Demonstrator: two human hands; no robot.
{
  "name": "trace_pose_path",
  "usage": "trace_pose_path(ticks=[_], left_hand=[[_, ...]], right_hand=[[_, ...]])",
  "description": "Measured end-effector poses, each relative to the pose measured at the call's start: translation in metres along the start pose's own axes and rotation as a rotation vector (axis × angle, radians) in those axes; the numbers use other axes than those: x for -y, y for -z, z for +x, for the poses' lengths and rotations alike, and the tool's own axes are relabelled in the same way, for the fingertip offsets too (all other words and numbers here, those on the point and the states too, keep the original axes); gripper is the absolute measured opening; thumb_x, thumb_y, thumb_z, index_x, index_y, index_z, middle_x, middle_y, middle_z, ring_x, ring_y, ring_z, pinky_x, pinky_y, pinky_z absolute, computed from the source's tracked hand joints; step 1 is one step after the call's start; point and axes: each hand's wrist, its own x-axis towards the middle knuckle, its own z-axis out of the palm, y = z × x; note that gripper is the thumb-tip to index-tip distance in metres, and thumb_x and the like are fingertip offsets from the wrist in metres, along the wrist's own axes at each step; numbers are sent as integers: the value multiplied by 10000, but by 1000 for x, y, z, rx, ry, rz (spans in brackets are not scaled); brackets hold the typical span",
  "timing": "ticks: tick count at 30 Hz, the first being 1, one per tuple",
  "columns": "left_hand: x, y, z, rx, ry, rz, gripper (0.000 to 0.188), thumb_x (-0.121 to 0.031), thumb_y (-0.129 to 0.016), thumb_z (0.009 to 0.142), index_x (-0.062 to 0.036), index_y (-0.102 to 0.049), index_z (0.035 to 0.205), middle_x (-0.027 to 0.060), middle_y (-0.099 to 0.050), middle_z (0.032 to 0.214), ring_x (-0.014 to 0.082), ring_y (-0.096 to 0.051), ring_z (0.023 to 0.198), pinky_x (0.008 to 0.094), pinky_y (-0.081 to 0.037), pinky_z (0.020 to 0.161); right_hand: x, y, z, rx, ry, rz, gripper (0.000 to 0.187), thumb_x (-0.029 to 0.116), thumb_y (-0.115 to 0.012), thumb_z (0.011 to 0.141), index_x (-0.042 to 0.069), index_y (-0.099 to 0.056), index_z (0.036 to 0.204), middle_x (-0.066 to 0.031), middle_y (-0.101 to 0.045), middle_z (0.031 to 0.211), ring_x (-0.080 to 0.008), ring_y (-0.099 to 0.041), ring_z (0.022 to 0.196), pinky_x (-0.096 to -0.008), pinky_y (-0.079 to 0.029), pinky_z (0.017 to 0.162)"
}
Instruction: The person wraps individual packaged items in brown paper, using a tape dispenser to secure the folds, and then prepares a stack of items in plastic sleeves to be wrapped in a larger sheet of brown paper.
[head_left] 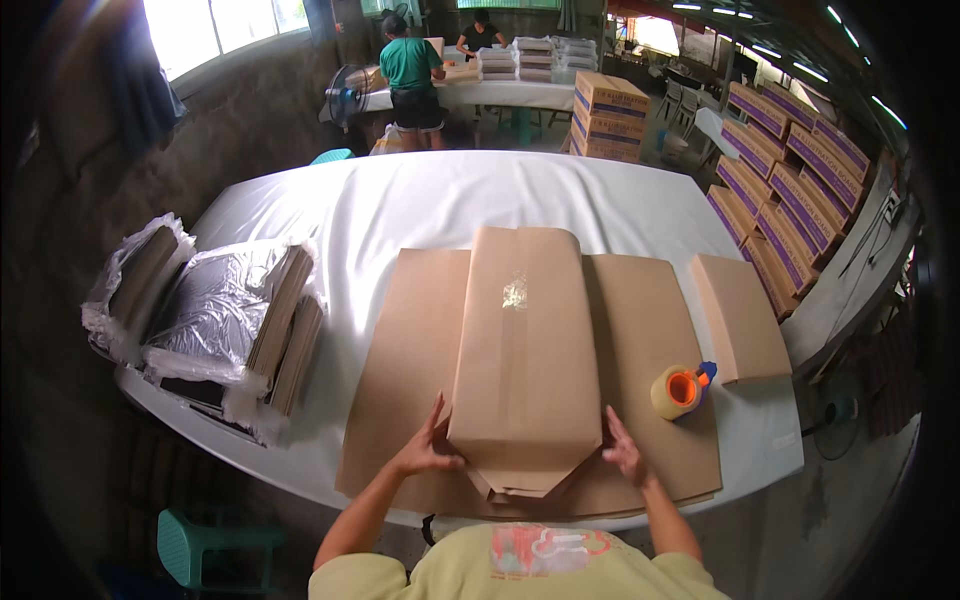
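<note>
A long package wrapped in brown paper lies in front of me on flat brown paper sheets. A shiny piece of clear tape shows on its top seam. At the near end the wrapping is folded into a tapering flap. My left hand is open beside the near left corner, thumb and fingers spread. On the opposite corner's side, my right hand is also open, fingers apart. Whether either hand touches the paper is hard to tell. A tape roll in a blue and orange dispenser rests right of the package.
Plastic-wrapped stacks of boards sit at the table's left. Another brown-wrapped package lies at the right edge. Beyond the white-covered table are stacked cartons, a fan and two people at another table. A green stool stands near left.
</note>
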Motion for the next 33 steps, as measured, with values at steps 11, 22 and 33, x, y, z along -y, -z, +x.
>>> trace_pose_path(ticks=[11,22,33], left_hand=[[41,40,21,26,-325,1104,1116,-87,-777,610,-62,-35,1443,228,-401,1316,363,-493,1092,391,-458,875],[38,5,21,-190,-197,956,1113,-236,-839,514,-124,-200,1419,174,-460,1151,359,-483,1043,438,-437,883],[29,-4,31,-306,-208,833,1097,-247,-845,498,-124,-248,1409,166,-494,1132,338,-516,1036,433,-447,879]], right_hand=[[-12,15,32,124,137,-897,1291,290,-837,559,144,94,1441,-184,-200,1463,-347,-258,1326,-385,-264,1085],[-17,-22,27,-230,212,-948,1054,260,-782,615,37,-143,1425,-184,-399,1337,-343,-419,1199,-427,-366,972],[-10,-29,27,-339,138,-693,897,128,-743,643,71,-258,1396,-170,-472,1267,-336,-455,1167,-387,-359,1000]])
